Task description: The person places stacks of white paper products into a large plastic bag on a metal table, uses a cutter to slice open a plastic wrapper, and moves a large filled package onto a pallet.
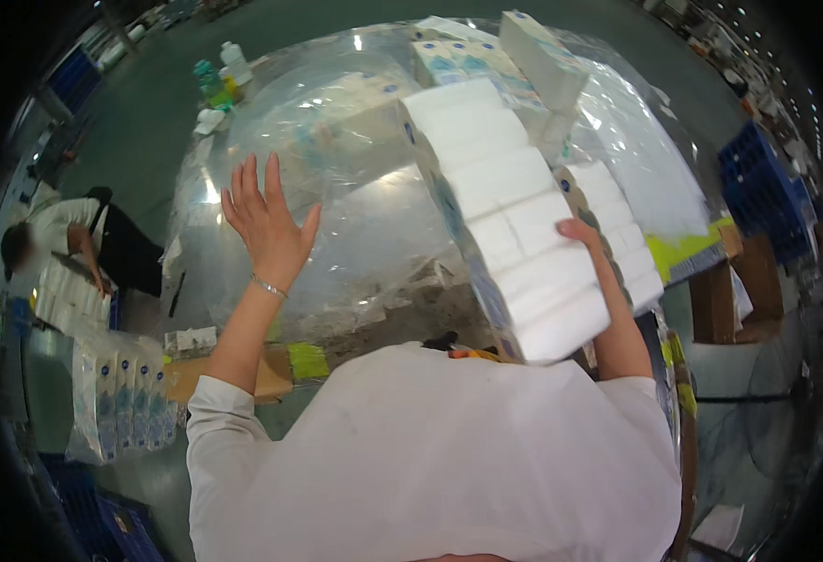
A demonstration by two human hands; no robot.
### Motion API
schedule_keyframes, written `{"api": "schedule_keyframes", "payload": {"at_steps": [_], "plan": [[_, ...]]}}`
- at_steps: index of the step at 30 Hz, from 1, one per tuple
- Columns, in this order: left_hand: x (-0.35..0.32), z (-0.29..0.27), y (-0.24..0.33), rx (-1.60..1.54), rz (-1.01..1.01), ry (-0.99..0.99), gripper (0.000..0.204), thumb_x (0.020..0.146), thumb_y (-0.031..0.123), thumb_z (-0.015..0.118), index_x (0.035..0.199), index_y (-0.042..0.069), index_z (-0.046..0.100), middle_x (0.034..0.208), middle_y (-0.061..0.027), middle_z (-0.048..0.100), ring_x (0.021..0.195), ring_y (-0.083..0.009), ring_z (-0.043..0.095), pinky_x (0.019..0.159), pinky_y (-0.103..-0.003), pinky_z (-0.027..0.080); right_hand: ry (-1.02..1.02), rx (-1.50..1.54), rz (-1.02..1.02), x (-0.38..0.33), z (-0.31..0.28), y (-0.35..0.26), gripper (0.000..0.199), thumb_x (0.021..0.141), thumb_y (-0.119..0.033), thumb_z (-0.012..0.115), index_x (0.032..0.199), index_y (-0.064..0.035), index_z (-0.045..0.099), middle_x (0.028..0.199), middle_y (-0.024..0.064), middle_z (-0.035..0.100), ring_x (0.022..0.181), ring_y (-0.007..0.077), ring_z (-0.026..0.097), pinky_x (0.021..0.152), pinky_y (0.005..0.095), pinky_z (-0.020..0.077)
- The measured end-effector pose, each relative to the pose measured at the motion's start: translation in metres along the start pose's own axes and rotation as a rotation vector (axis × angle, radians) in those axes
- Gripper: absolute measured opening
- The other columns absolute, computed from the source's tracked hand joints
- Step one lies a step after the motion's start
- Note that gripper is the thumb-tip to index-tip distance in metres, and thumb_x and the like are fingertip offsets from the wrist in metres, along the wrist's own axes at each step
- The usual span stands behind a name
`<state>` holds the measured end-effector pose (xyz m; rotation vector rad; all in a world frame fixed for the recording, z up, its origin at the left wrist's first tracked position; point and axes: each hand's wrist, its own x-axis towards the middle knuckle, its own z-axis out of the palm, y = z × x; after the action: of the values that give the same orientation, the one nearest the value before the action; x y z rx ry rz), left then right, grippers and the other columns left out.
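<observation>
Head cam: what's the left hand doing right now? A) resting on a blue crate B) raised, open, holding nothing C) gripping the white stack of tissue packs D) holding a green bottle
B: the left hand is raised with fingers spread and empty over the clear plastic sheeting, while the right hand steadies the tall white stack of wrapped tissue packs.

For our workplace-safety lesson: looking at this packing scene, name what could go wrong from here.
1. The tall stack of white tissue packs is steadied only by the right hand; it may topple.
2. The left hand is open in the air, giving no support.
3. The crinkled clear plastic sheet might let packs slide.
</observation>
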<state>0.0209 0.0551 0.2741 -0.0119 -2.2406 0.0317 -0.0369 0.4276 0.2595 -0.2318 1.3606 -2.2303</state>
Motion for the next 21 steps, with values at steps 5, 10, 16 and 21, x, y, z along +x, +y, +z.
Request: {"api": "schedule_keyframes", "payload": {"at_steps": [5, 10, 16, 21], "plan": [[0.031, 0.003, -0.068, 0.385, -0.103, 0.100, 0.063, 0.068, 0.025, 0.068, 0.123, 0.009, 0.042, 0.127, -0.0167, 0.040, 0.115, -0.0284, 0.040, 0.095, -0.046, 0.029, -0.281, 0.019, 0.188, 0.033, 0.018, 0.018, 0.082, 0.066, -0.018, 0.059, 0.137, -0.0067, 0.020, 0.117, 0.0178, 0.047, 0.100, 0.0256, 0.053, 0.082, 0.0313, 0.0443], [0.075, 0.020, -0.111, -0.252, -0.395, -0.278, 0.032, 0.076, 0.033, 0.059, 0.094, 0.007, 0.060, 0.076, -0.0128, 0.061, 0.072, -0.0288, 0.060, 0.064, -0.037, 0.045, -0.581, -0.047, 0.291, 0.106, 0.059, 0.067, 0.082, 0.068, -0.014, 0.058, 0.138, -0.0083, 0.017, 0.110, 0.0164, 0.052, 0.094, 0.0261, 0.057, 0.077, 0.0318, 0.0478], [0.118, -0.016, -0.026, -0.224, -0.258, -0.196, 0.040, 0.076, 0.045, 0.059, 0.084, 0.006, 0.060, 0.061, -0.0117, 0.057, 0.058, -0.0272, 0.057, 0.053, -0.036, 0.043, -0.622, -0.288, 0.349, 0.181, 0.100, 0.116, 0.077, 0.067, -0.016, 0.058, 0.135, -0.0053, 0.023, 0.112, 0.0166, 0.050, 0.099, 0.0255, 0.054, 0.082, 0.0336, 0.0453], [0.095, -0.064, -0.047, -0.255, -0.150, -0.404, 0.028, 0.079, 0.036, 0.058, 0.085, 0.009, 0.059, 0.055, -0.0086, 0.057, 0.053, -0.0275, 0.058, 0.049, -0.036, 0.043, -0.395, -0.145, 0.261, 0.194, 0.124, 0.079, 0.070, 0.070, -0.017, 0.058, 0.132, -0.0044, 0.028, 0.108, 0.0146, 0.052, 0.098, 0.0243, 0.054, 0.083, 0.0346, 0.0448]]}}
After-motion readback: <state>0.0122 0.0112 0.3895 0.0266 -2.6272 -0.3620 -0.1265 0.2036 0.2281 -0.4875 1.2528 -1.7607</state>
